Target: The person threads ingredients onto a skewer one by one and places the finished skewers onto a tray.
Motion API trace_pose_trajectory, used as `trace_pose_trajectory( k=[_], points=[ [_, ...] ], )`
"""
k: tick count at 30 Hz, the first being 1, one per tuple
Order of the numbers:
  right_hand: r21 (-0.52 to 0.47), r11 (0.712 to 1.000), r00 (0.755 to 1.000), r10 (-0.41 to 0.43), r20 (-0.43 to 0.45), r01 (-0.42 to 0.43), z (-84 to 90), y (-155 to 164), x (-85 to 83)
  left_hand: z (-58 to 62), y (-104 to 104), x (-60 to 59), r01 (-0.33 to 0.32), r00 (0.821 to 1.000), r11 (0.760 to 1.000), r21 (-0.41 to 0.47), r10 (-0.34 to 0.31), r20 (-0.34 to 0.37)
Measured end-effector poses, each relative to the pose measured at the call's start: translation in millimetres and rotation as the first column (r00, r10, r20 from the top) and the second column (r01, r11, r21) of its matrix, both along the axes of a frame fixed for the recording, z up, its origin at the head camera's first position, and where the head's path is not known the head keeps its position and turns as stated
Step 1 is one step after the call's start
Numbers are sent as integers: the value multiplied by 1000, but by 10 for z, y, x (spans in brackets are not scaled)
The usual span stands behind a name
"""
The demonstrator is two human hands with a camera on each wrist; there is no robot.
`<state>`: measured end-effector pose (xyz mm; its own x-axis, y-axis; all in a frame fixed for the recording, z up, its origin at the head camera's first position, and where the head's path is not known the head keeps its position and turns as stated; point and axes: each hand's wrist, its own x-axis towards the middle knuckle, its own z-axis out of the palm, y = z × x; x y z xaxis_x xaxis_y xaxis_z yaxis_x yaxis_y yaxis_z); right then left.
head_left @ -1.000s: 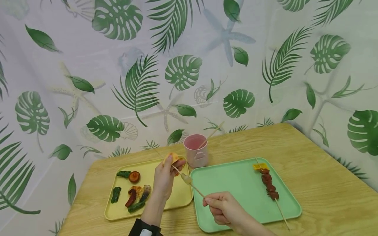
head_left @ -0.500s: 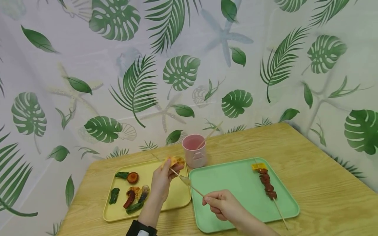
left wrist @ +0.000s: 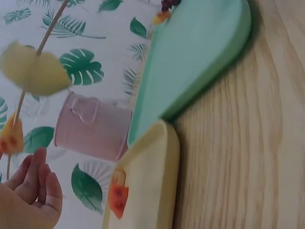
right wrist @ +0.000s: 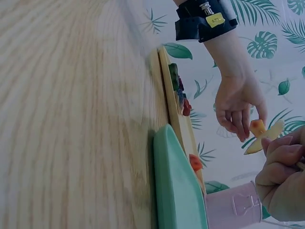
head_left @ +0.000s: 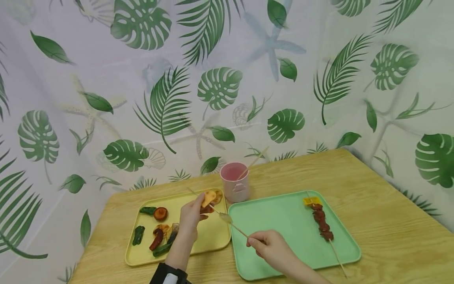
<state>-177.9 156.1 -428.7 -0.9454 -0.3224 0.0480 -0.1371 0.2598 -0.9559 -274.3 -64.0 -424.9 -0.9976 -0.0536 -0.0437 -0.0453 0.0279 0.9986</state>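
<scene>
Yellow tray (head_left: 213, 232): left half has a green piece (head_left: 147, 210) next to a round brown piece (head_left: 161, 213), a dark green piece (head_left: 138, 235) nearer me, then a cluster with a red curved piece (head_left: 156, 239) and a long green piece (head_left: 162, 249), partly behind the left forearm (head_left: 179, 252). Browned slice (head_left: 217, 196) in the far right corner.
Green tray (head_left: 273, 217): loaded skewer (head_left: 322, 225) along the right side, brown chunks plus a yellow piece (head_left: 312, 201) at the far end.
Pink cup (head_left: 237, 191): one thin stick (head_left: 260, 157) leaning out to the right.
Working skewer (head_left: 239, 229): up in the air, slanting over the join of the trays; pale piece (head_left: 225, 217) mid-stick, orange piece (head_left: 209, 198) higher up.
Left hand (head_left: 191, 215): thumb and finger pinching the orange piece.
Right hand (head_left: 271, 244): clamped on the skewer's lower end.
Edges: trays side by side, cup just beyond their inner far corners; loaded skewer's bare end crosses the near rim.
Room: I see green floor between right hand and loaded skewer, yellow floor right of the left forearm, table (head_left: 383, 213) running on past the green tray.
</scene>
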Motion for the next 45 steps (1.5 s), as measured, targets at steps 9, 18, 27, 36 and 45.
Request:
trace_pose_trajectory(
  k=[9, 18, 27, 36, 45],
  points=[
    [119, 986, 993, -116, 23, 113, -70, 305, -18, -274, -263, -183, 0, 977, 462, -887, -188, -98],
    [117, 984, 987, -144, 65, 136, -90, 372, 27, -414, -234, -338, -227, 840, -13, -974, -509, -189],
    [204, 967, 987, -158, 6, 154, -142, 448, 52, -496, -128, -452, -97, 896, 190, -977, -410, -168],
    [205, 968, 988, -153, 18, 146, -181, 465, 66, -569, -18, -500, -106, 920, 293, -950, -334, -206],
    [282, 958, 999, -46, -25, 51, -238, 505, 104, -618, -83, -526, -26, 904, 375, -927, -387, -182]
  ],
)
